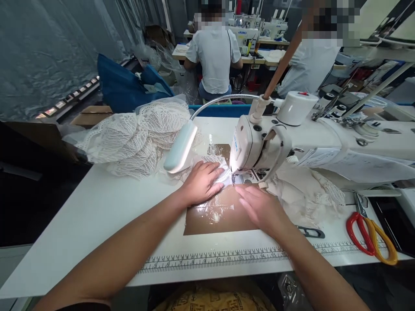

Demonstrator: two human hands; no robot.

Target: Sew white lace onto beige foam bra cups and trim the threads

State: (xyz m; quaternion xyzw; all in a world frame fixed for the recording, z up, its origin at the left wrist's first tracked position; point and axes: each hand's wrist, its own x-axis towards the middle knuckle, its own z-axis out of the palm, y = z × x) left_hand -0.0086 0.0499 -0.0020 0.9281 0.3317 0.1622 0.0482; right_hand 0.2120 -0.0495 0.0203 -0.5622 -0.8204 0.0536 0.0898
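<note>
My left hand (pixel 202 183) lies flat with its fingers stretched over a piece of white lace fabric (pixel 223 175), just left of the needle area. The sewing machine (pixel 248 144) stands over the fabric's right end, its presser foot close to my fingertips. My right hand (pixel 264 209) rests on the other side, fingers extended toward the needle and apart from my left hand. Its fingertips touch down near the fabric's edge; I see nothing gripped in them. Beneath both hands is a shiny brown sheet (pixel 217 220) stuck to the white table (pixel 155 224).
A heap of cream lace (pixel 129 138) lies at the left, beside a lamp (pixel 180 147) on a bendy neck. More lace (pixel 308 194) sits right of the machine. Scissors (pixel 371 237), a small black tool (pixel 311 232) and a printed ruler (pixel 217 259) are along the front. Two people sit beyond.
</note>
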